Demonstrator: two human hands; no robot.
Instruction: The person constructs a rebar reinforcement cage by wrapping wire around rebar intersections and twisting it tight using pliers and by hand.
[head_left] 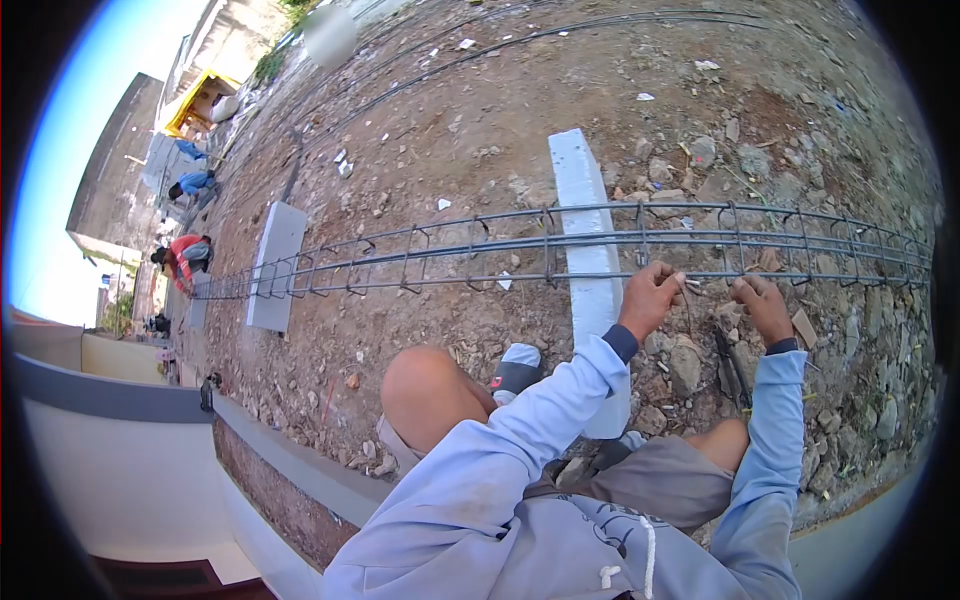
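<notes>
A long cage of steel reinforcing bars [480, 246] with square stirrups runs across in front of me, resting on pale blocks. My left hand [650, 298] is closed in a pinch at the near bar, and a thin tie wire [689, 308] shows at its fingertips. My right hand [766, 310] is a little further right, also at the near bar, fingers curled together; what they hold is too small to make out. Below, between my hands, a dark tool resembling pincers [733, 365] lies on the stones.
A white block [585, 190] props the cage near me; another block [276, 268] supports it further left. At the far end crouches a person in red [188, 255], with a person in blue [192, 186] beyond. Loose bars [560, 33] lie across the rubble-strewn ground.
</notes>
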